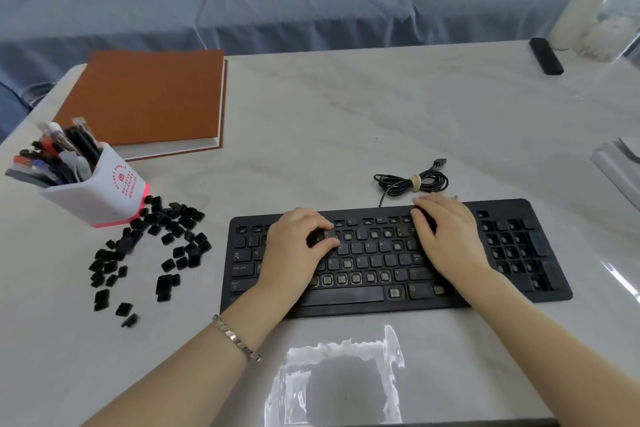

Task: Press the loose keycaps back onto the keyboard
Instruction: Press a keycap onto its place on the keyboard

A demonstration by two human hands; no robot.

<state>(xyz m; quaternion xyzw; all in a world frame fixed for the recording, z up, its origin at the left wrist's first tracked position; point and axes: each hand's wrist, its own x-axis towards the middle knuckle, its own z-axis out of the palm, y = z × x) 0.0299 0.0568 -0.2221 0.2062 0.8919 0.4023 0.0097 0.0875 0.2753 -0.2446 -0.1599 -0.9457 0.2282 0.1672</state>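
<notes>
Alignment decides this step. The left hand [298, 246] has a narrow grip, with thumb and fingers pinching one keycap [323, 236] at the upper letter rows of the keyboard [519, 208]; I cannot tell whether it touches yet. To the right of the grip, the right hand [446, 236] lies flat and relaxed, holding nothing, and seems to steady the keyboard. Bare sockets [341, 278] show below the grip. I would set the cap square over its socket, then push straight down, since a tilted cap could jam. The loose keycaps [162, 239] lie well left of the grip on the worktop [346, 114].
</notes>
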